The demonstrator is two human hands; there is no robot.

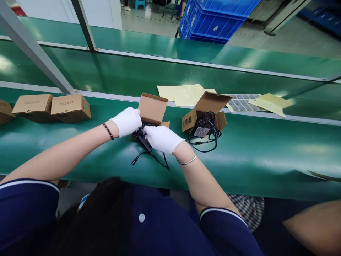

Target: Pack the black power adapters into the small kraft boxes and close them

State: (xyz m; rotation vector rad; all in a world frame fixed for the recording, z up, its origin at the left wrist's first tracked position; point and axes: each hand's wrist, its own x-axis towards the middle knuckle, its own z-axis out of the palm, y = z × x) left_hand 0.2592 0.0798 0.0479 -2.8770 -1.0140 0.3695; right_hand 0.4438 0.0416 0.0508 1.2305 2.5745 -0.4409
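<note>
In white gloves, both my hands work at an open cardboard box (152,108) whose lid stands up at the back. My left hand (128,122) is at the box's left side with its fingers curled in; what they pinch is hidden. My right hand (163,138) is closed over the front, gripping a black power adapter (144,144) that tilts out of the box. Its black cable (153,155) trails onto the green surface, ending in a plug. To the right, a second open box (189,121) holds another adapter with a white label (201,132) and a coiled cord (211,122).
Closed cardboard boxes (70,108) sit in a row at the left on the green belt (266,153). Yellow backing sheets (186,93) and a label sheet (243,102) lie along the rail behind. Blue crates (213,23) are stacked beyond. Another person's arm (317,225) is at lower right.
</note>
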